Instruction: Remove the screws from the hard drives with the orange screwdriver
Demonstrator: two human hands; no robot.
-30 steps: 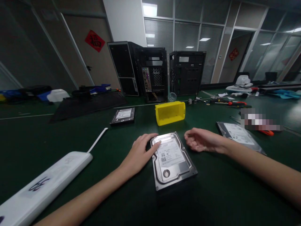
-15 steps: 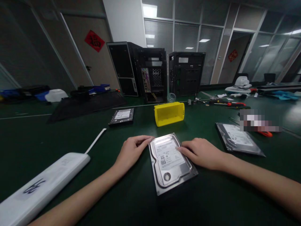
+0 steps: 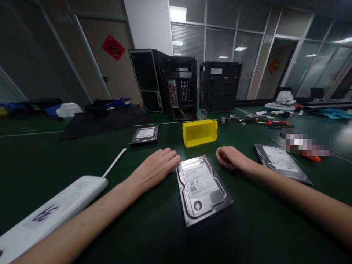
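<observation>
A silver hard drive with a white label lies flat on the green table, label up. My left hand rests palm down at its upper left corner, fingers out flat and fingertips at or very near the drive's edge. Off the drive's upper right side is my right hand, its fingers curled in loosely, nothing seen in them and apart from the drive. Just beyond the drive, a yellow plastic bin lies on its side, opening toward me.
Another hard drive lies at the back left, and a bagged one at the right. A white power strip runs along the left. Black computer cases stand behind. Screwdrivers lie at the back right.
My right hand has come off the hard drive, moving up and away with its fingers curled. My left hand has turned palm down at the corner. The drive stays put.
</observation>
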